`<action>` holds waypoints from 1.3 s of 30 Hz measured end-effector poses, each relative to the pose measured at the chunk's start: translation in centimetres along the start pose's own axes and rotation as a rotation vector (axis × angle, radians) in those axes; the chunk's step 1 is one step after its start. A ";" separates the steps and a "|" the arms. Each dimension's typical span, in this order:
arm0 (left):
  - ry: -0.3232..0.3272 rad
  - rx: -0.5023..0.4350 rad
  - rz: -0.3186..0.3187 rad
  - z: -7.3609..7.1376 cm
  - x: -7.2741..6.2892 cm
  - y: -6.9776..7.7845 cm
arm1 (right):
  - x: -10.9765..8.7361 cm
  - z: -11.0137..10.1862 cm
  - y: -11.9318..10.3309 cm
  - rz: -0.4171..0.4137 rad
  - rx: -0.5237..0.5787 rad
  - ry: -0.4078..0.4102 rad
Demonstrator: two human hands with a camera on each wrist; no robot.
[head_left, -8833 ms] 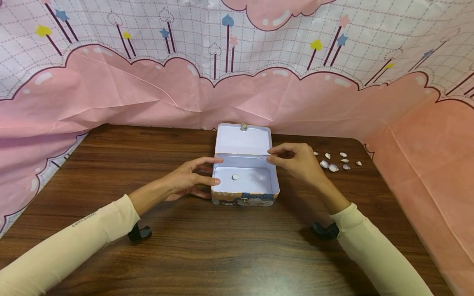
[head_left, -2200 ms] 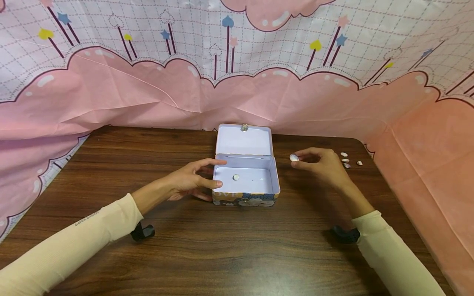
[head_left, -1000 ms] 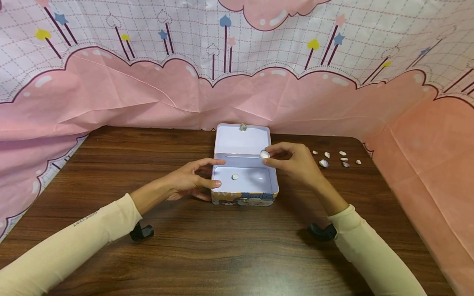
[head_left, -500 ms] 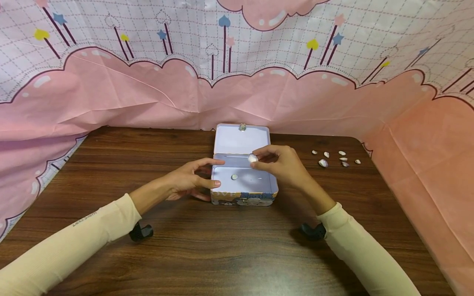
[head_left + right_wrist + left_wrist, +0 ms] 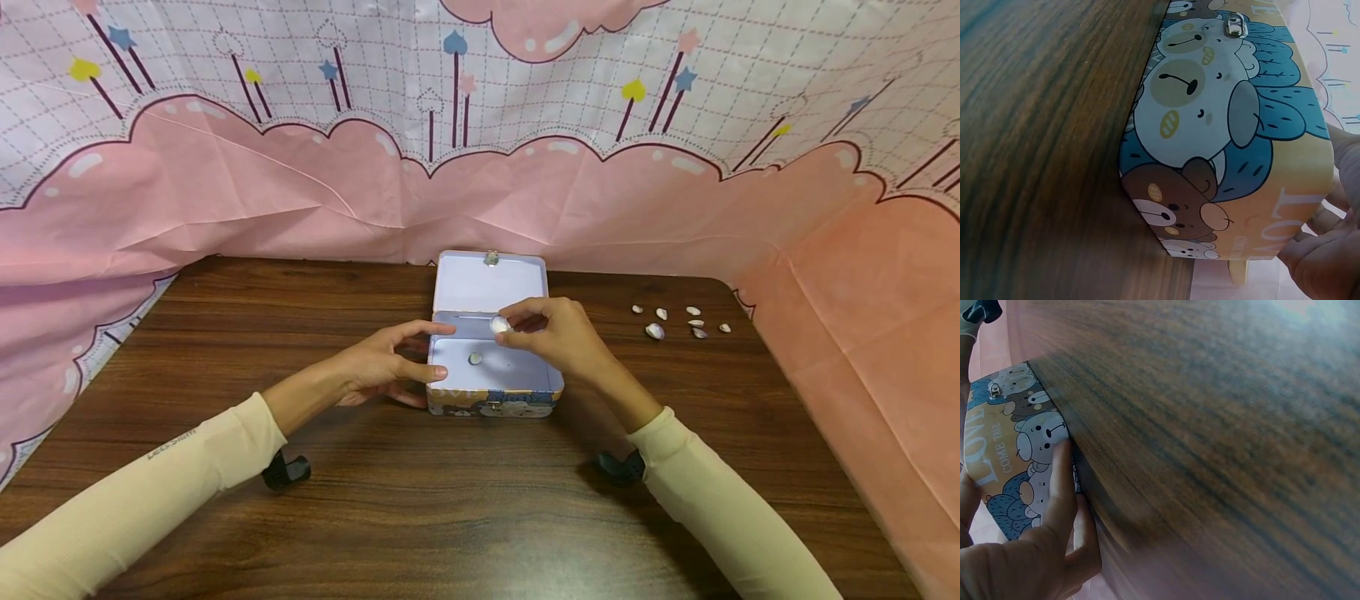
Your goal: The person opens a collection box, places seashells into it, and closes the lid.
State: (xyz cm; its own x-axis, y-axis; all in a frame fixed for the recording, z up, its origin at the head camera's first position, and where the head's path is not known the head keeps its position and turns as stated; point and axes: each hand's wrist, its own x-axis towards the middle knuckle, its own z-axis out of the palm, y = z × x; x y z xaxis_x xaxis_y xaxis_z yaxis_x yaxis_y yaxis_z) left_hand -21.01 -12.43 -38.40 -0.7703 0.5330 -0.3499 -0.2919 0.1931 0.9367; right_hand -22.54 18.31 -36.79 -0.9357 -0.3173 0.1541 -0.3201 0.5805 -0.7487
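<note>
An open tin box (image 5: 495, 403) with a pale lavender inside and a bear print stands in the middle of the table, its lid (image 5: 487, 283) tipped back. My left hand (image 5: 375, 362) rests against its left side, fingers fairly straight and spread, tips at the rim. In the left wrist view, fingers (image 5: 1060, 487) lie along the printed wall. My right hand (image 5: 558, 333) pinches a white seashell (image 5: 499, 325) between thumb and fingers, above the box's interior. A small whitish shell (image 5: 475, 358) lies on the box floor. The right wrist view hides the pinched shell behind the box.
To the right of the box, several small seashells lie on the dark wooden table (image 5: 480, 500), among them a larger purple-white shell (image 5: 655, 332). A pink patterned cloth (image 5: 315, 183) hangs behind the table and along its right side.
My right hand has carried the seashell leftward from the right of the box to over its middle. One large shell fewer lies on the table than earliest. My left hand has stayed at the box.
</note>
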 end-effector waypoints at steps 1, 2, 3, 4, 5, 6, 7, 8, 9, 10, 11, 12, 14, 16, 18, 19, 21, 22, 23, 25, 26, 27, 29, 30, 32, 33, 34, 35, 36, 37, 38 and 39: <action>0.000 0.001 0.000 0.0 0.0 0.0 | 0.0 0.0 0.0 0.004 -0.002 -0.001; 0.001 0.003 -0.001 0.0 0.0 0.0 | 0.0 0.0 -0.1 0.006 -0.005 -0.003; 0.001 0.004 -0.001 0.0 0.0 0.0 | 0.0 0.1 -0.1 0.008 -0.008 -0.005; 0.001 0.003 -0.001 0.0 0.0 0.0 | 0.0 0.0 -0.1 0.009 -0.011 -0.007; 0.001 0.003 -0.001 0.0 0.0 0.0 | 0.0 0.1 -0.2 0.011 -0.011 -0.008; 0.001 0.003 -0.001 0.0 0.0 0.0 | 0.0 0.1 -0.2 0.010 -0.013 -0.009; 0.001 0.002 0.000 0.0 0.0 0.1 | 0.0 0.1 -0.2 0.011 -0.013 -0.008; 0.000 0.001 0.000 0.0 0.0 0.1 | 0.0 0.0 -0.3 0.012 -0.011 -0.008; 0.000 -0.001 -0.001 0.0 0.0 0.1 | 0.0 0.0 -0.3 0.014 -0.008 -0.006; 0.000 0.000 -0.002 0.0 -0.1 0.1 | 0.0 0.0 -0.3 0.015 -0.005 -0.003; 0.000 0.002 -0.003 -0.1 -0.1 0.1 | 0.0 -0.1 -0.3 0.017 -0.003 0.000; 0.000 0.003 -0.003 -0.1 -0.1 0.1 | -0.1 -0.1 -0.3 0.019 0.000 0.003; 0.001 0.006 -0.003 0.0 -0.1 0.2 | -0.2 -0.3 -0.3 0.022 0.011 0.010; 0.002 0.008 -0.003 0.0 -0.1 0.2 | -0.5 -0.6 -0.3 0.016 0.018 0.018; 0.002 0.010 -0.001 0.0 -0.1 0.2 | -0.7 -0.8 -0.2 0.014 0.032 0.026; 0.002 0.010 0.000 0.0 -0.1 0.2 | -0.9 -1.0 -0.1 0.013 0.037 0.031; 0.003 0.012 0.001 -0.1 -0.1 0.2 | -1.1 -1.2 0.1 0.013 0.044 0.038; 0.003 0.012 0.001 -0.1 -0.1 0.2 | -1.2 -1.4 0.2 0.017 0.049 0.041; 0.003 0.015 0.001 -0.1 -0.1 0.2 | -1.4 -1.5 0.3 0.020 0.054 0.043; 0.003 0.017 0.002 -0.1 -0.1 0.1 | -1.6 -1.9 0.5 0.025 0.056 0.048; 0.002 0.018 0.003 -0.1 -0.1 0.1 | -1.8 -2.1 0.6 0.024 0.054 0.052; 0.000 0.020 0.003 -0.1 -0.1 0.1 | -1.9 -2.3 0.7 0.025 0.050 0.059; -0.003 0.022 0.006 -0.1 0.0 0.1 | -2.2 -2.8 0.9 0.020 0.036 0.077; -0.004 0.021 0.006 -0.1 0.0 0.1 | -2.4 -3.0 1.0 0.018 0.030 0.086; -0.005 0.022 0.007 -0.1 0.0 0.1 | -2.6 -3.5 1.2 0.016 0.017 0.101; -0.005 0.022 0.007 -0.1 0.0 0.1 | -2.7 -3.7 1.4 0.019 0.007 0.108; -0.004 0.022 0.007 -0.1 -0.1 0.1 | -2.8 -3.9 1.5 0.018 0.003 0.110; -0.004 0.022 0.007 -0.2 -0.1 0.1 | -2.9 -4.1 1.7 0.019 -0.005 0.113; -0.003 0.022 0.008 -0.2 -0.1 0.1 | -3.0 -4.3 1.9 0.023 -0.012 0.116; -0.002 0.022 0.008 -0.2 -0.1 0.1 | -3.1 -4.4 2.1 0.025 -0.022 0.118; -0.001 0.021 0.008 -0.2 -0.1 0.1 | -3.2 -4.7 2.3 0.028 -0.035 0.121; -0.002 0.019 0.009 -0.2 -0.1 0.1 | -3.3 -4.9 2.5 0.028 -0.045 0.123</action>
State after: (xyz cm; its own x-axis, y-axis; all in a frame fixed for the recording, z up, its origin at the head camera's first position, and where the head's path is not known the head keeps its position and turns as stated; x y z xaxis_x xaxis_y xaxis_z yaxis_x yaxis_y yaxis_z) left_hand -21.04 -12.60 -38.29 -0.7716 0.5364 -0.3419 -0.2746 0.2039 0.9397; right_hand -21.02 24.45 -35.99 -0.9547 -0.2075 0.2131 -0.2969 0.6218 -0.7247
